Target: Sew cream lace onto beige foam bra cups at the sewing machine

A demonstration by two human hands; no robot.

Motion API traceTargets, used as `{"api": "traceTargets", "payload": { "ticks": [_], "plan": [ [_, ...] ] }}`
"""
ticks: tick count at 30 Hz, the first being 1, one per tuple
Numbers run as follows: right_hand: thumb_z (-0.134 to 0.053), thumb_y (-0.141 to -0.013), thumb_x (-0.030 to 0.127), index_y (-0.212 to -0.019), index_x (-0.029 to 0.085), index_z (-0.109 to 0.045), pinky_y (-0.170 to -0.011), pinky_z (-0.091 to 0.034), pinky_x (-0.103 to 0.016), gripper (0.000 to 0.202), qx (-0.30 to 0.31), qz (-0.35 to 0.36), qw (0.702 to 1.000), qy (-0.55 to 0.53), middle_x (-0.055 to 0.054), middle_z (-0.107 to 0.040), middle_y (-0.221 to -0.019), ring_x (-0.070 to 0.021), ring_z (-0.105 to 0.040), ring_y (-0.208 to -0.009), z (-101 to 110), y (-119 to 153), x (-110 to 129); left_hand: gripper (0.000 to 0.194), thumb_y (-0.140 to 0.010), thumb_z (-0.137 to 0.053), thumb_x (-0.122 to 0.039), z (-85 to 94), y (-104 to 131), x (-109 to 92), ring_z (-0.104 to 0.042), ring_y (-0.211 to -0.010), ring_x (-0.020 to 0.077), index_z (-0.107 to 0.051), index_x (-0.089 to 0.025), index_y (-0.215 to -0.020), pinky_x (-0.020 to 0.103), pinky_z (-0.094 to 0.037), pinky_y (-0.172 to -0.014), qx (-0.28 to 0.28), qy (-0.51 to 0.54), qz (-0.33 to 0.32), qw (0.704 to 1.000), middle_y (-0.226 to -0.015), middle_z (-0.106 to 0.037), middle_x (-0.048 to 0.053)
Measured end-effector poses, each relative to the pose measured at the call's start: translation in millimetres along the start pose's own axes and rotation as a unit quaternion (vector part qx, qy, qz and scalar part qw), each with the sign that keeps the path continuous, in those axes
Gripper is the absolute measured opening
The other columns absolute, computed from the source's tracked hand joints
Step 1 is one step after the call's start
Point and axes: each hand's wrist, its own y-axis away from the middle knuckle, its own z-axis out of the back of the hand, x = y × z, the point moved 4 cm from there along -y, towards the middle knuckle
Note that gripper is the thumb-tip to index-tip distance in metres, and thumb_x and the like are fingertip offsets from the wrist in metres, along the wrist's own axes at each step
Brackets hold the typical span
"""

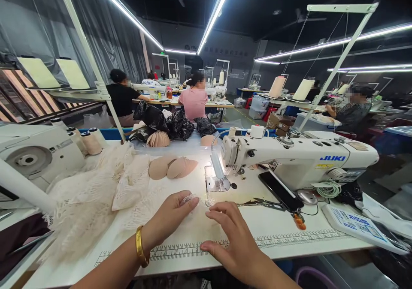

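My left hand (172, 214), with a gold bangle on its wrist, pinches a small piece of white lace (209, 202) between thumb and fingers. Much of that lace is pale against the white table and hard to make out. Just right of it, my right hand (236, 237) has its thumb and fingers spread, with nothing visible held in them. Both hands are over the table in front of the needle area of a white JUKI sewing machine (302, 158). Beyond my left hand lie beige moulded cups (183, 167), and a heap of cream lace (86, 199) sits to the left.
A printed ruler (283, 238) runs along the table's front edge. Snips (269, 203), a black phone (280, 190) and a blue-and-white packet (355, 227) lie on the right. Black plastic bags (180, 125) stand behind the table. Other people sit at machines farther off.
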Motion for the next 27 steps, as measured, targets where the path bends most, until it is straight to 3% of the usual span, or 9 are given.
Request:
{"api": "traceTargets", "payload": {
  "ticks": [4,6,8,12,16,19,22,25,27],
  "plan": [
    [-0.061,-0.098,0.016,-0.137,0.027,-0.050,-0.096,-0.050,-0.047,0.042,-0.047,0.033,0.996,0.074,-0.012,-0.059,-0.125,-0.0294,-0.056,-0.112,-9.8,-5.6,-0.2,0.061,-0.080,-0.067,-0.075,-2.5,1.8,-0.6,-0.029,-0.065,0.0131,-0.038,-0.022,-0.074,0.026,-0.026,-0.057,0.014,0.016,0.003,1.000,-0.069,-0.033,-0.007],
    [-0.058,-0.100,0.019,-0.133,0.027,-0.052,-0.094,-0.049,-0.046,0.035,-0.044,-0.024,0.998,0.027,-0.011,-0.061,-0.121,-0.0283,-0.058,-0.109,-11.8,-10.2,-10.1,0.062,-0.080,-0.066,-0.077,-2.4,1.4,1.7,-0.028,-0.064,0.0129,-0.038,-0.022,-0.073,0.025,-0.025,-0.057,0.015,0.014,0.007,1.000,-0.069,-0.032,-0.007],
    [-0.053,-0.103,0.028,-0.125,0.027,-0.054,-0.084,-0.049,-0.039,0.021,-0.026,-0.128,0.988,-0.079,-0.005,-0.062,-0.100,-0.0234,-0.060,-0.094,-13.0,-13.7,-23.9,0.064,-0.079,-0.064,-0.080,-1.5,0.6,4.7,-0.028,-0.063,0.0127,-0.038,-0.022,-0.072,0.025,-0.024,-0.056,0.015,0.012,0.014,1.000,-0.068,-0.033,-0.007],
    [-0.058,-0.102,0.050,-0.111,0.027,-0.056,-0.065,-0.038,-0.028,0.025,-0.017,-0.287,0.906,-0.312,0.006,-0.043,-0.073,-0.0150,-0.045,-0.067,-15.3,-17.2,-43.7,0.067,-0.075,-0.063,-0.085,-1.1,-1.1,11.1,-0.029,-0.058,0.0126,-0.041,-0.022,-0.070,0.025,-0.024,-0.053,0.035,0.021,0.057,0.998,-0.063,-0.037,-0.006],
    [-0.057,-0.098,0.067,-0.104,0.025,-0.061,-0.072,-0.041,-0.028,0.043,0.028,-0.313,0.856,-0.411,0.003,-0.049,-0.081,-0.0152,-0.048,-0.075,-17.6,-16.3,-46.1,0.067,-0.074,-0.063,-0.085,-0.6,-3.4,12.2,-0.032,-0.059,0.0138,-0.042,-0.022,-0.068,0.026,-0.027,-0.054,0.029,0.029,0.056,0.998,-0.064,-0.038,-0.004],
    [-0.056,-0.094,0.073,-0.122,0.027,-0.060,-0.087,-0.048,-0.036,0.054,0.068,-0.268,0.884,-0.377,-0.005,-0.057,-0.110,-0.0217,-0.056,-0.099,-15.8,-9.3,-39.7,0.068,-0.076,-0.060,-0.086,0.5,-5.0,13.3,-0.031,-0.061,0.0142,-0.039,-0.022,-0.067,0.026,-0.027,-0.055,0.004,0.023,0.045,0.999,-0.065,-0.036,-0.004],
    [-0.074,-0.092,0.050,-0.131,0.030,-0.055,-0.098,-0.049,-0.042,0.048,0.069,-0.175,0.961,-0.203,-0.009,-0.054,-0.131,-0.0265,-0.055,-0.116,-12.1,-2.8,-28.8,0.065,-0.079,-0.059,-0.083,0.4,-5.4,15.5,-0.029,-0.061,0.0139,-0.035,-0.023,-0.068,0.026,-0.026,-0.055,-0.004,0.010,0.031,0.999,-0.065,-0.032,-0.005],
    [-0.053,-0.104,0.025,-0.109,0.027,-0.062,-0.101,-0.047,-0.044,0.010,0.007,-0.059,0.996,-0.068,-0.010,-0.059,-0.126,-0.0270,-0.055,-0.120,-5.7,-3.0,-11.3,0.060,-0.089,-0.044,-0.079,2.4,-4.0,17.1,-0.026,-0.061,0.0141,-0.028,-0.024,-0.069,0.027,-0.026,-0.054,0.004,-0.071,0.009,0.997,-0.066,-0.027,-0.005],
    [-0.045,-0.107,0.024,-0.098,0.025,-0.060,-0.095,-0.048,-0.042,0.017,-0.015,-0.039,0.997,-0.061,-0.009,-0.064,-0.113,-0.0253,-0.059,-0.110,-0.1,-6.9,-2.9,0.056,-0.093,-0.037,-0.072,7.8,-3.4,16.8,-0.026,-0.058,0.0142,-0.025,-0.024,-0.066,0.027,-0.025,-0.053,0.014,-0.180,0.000,0.984,-0.063,-0.026,-0.005]
  ]
}}
